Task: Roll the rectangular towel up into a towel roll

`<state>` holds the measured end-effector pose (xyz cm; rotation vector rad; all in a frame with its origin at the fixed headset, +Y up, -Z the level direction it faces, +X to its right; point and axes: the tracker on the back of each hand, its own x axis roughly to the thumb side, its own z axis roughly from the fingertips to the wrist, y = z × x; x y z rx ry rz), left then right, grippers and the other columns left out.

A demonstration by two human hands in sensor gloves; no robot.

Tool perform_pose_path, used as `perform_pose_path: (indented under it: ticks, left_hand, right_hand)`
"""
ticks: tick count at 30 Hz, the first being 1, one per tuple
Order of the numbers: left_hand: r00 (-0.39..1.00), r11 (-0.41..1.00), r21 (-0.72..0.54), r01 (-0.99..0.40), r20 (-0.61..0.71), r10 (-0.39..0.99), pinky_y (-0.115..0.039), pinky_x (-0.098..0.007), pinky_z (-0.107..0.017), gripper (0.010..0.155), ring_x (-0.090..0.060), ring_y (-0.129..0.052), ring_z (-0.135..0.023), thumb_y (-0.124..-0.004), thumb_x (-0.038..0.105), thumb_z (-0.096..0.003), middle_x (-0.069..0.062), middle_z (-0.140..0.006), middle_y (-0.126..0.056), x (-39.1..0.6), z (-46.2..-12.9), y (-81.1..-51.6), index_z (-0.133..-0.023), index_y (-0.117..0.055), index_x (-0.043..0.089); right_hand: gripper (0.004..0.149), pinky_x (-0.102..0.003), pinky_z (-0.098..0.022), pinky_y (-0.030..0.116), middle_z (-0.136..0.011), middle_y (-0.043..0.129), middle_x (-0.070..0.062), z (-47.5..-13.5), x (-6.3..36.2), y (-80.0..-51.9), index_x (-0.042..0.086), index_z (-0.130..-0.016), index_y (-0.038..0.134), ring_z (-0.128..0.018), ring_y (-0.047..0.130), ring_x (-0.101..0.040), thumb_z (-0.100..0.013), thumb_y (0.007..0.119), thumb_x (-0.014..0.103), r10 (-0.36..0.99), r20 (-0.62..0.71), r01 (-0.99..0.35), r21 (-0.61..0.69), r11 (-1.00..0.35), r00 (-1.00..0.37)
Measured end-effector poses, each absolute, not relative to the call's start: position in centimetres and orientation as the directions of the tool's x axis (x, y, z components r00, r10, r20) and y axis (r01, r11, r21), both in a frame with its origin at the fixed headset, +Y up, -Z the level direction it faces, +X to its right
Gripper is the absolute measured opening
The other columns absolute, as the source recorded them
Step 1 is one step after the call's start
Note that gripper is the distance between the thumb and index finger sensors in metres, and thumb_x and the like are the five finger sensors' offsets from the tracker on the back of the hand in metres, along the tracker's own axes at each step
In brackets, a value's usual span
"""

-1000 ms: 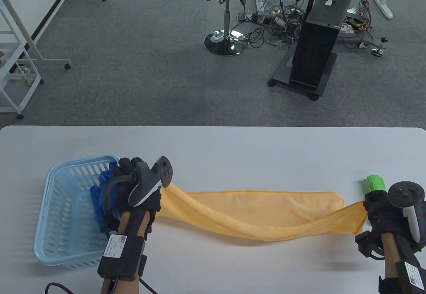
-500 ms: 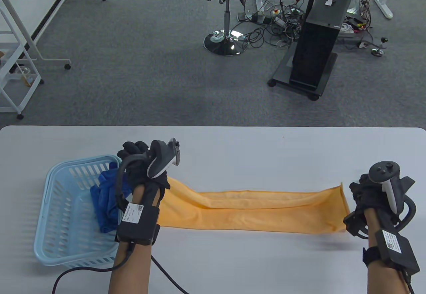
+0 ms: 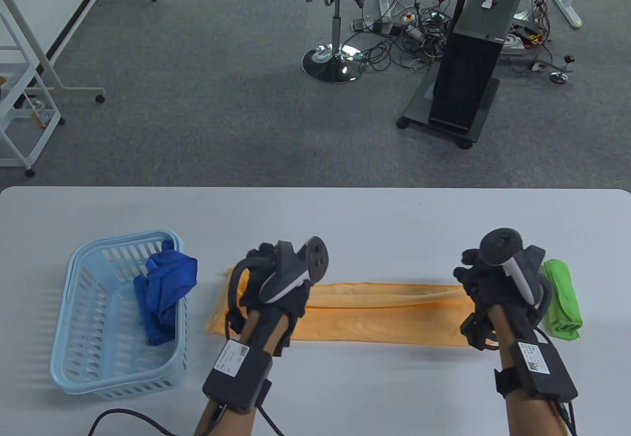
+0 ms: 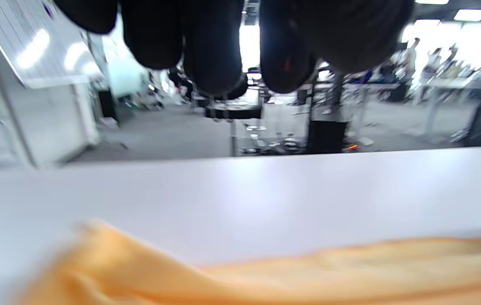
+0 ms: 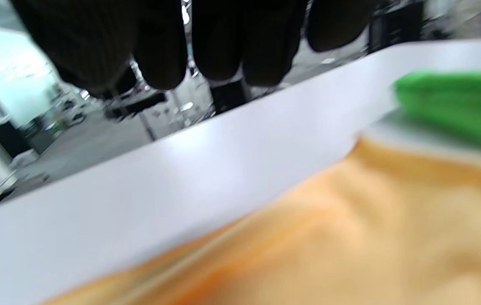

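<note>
Fingers [image 4: 211,46] of left hand [image 3: 276,283] and right hand [image 3: 493,278]: hanging loose above orange towel [image 3: 374,315], grasping nothing. Towel: flat strip on table [image 3: 345,219], between basket [image 3: 79,357] and green cloth [image 3: 562,303]. Risks: lengthwise fold likely skews roll; loose start may unravel.
</note>
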<state>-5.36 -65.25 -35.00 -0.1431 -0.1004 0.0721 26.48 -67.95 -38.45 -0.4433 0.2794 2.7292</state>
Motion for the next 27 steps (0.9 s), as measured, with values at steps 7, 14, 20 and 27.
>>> perform_pose_path:
  ticks: [7,14,20,27]
  left_hand:
    - [0.982,0.952,-0.304,-0.025,0.17,0.08,-0.058,-0.061,-0.066,0.06,-0.036,-0.074,-0.084,-0.086,0.051,-0.0332,-0.008,-0.088,-0.082,0.6,-33.5,-74.3,-0.091,-0.077,0.036]
    - [0.979,0.946,-0.306,0.106,0.2,-0.044,-0.056,-0.062,-0.066,0.061,-0.037,-0.071,-0.085,-0.09,0.047,-0.0321,-0.007,-0.09,-0.079,2.1,-33.9,-77.3,-0.091,-0.08,0.032]
    - [0.981,0.965,-0.255,0.068,0.191,-0.018,-0.063,-0.061,-0.064,0.042,-0.032,-0.085,-0.076,-0.09,0.035,-0.0348,-0.004,-0.074,-0.095,2.0,-34.1,-76.8,-0.076,-0.093,0.028]
    - [0.97,0.972,-0.142,-0.188,0.13,0.206,-0.052,-0.063,-0.069,0.042,-0.039,-0.064,-0.095,-0.085,0.033,-0.0374,-0.009,-0.097,-0.078,-2.7,-34.0,-67.4,-0.079,-0.086,0.038]
  right_hand:
    - [0.074,-0.06,-0.072,0.043,-0.105,0.044,-0.005,-40.5,18.1,-74.2,0.027,-0.099,0.06,-0.099,0.049,-0.035,-0.029,0.082,0.041,0.21,-0.172,-0.253,0.286,-0.924,-0.962]
    - [0.083,-0.06,-0.073,0.027,-0.105,0.025,-0.008,-42.3,14.3,-78.1,0.025,-0.1,0.053,-0.1,0.026,-0.036,-0.026,0.086,0.044,0.167,-0.123,-0.205,0.468,-0.86,-0.978]
    - [0.046,-0.064,-0.069,0.039,-0.091,0.064,-0.005,-42.2,14.7,-76.9,0.025,-0.073,0.082,-0.093,0.057,-0.034,-0.028,0.083,0.036,0.134,-0.13,-0.179,0.438,-0.881,-0.982]
    - [0.047,-0.067,-0.066,0.05,-0.077,0.084,-0.005,-39.5,19.3,-69.4,0.028,-0.076,0.08,-0.072,0.09,-0.028,-0.03,0.083,0.035,0.617,-0.314,-0.689,0.238,-0.685,-0.722]
